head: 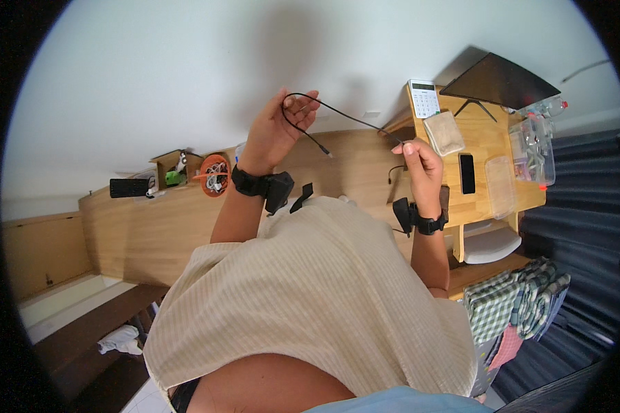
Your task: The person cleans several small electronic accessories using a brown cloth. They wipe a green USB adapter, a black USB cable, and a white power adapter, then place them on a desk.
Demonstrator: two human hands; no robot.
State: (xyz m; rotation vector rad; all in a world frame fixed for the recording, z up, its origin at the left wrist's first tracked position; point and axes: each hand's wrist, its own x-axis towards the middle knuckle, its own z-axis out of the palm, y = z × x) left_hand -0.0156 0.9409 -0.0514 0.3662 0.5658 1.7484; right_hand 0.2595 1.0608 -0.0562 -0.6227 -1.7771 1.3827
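A thin black cable (348,118) runs between my two hands in front of my body. My left hand (284,124) is palm up with loosely curled fingers, and the cable bends around its thumb. From there one end hangs free, with a metal-tipped plug (326,151). My right hand (422,162) pinches the cable's other stretch between thumb and index finger, near the wooden desk's edge. The cable's far end is hidden by that hand. Black straps with small black housings circle both wrists.
On the wooden desk (483,142) at right are a monitor (501,80), white calculator (424,98), folded beige cloth (444,133), dark phone (467,173) and clear plastic box (534,147). An orange basket of cables (204,183) and an open cardboard box (160,168) stand on the floor, left.
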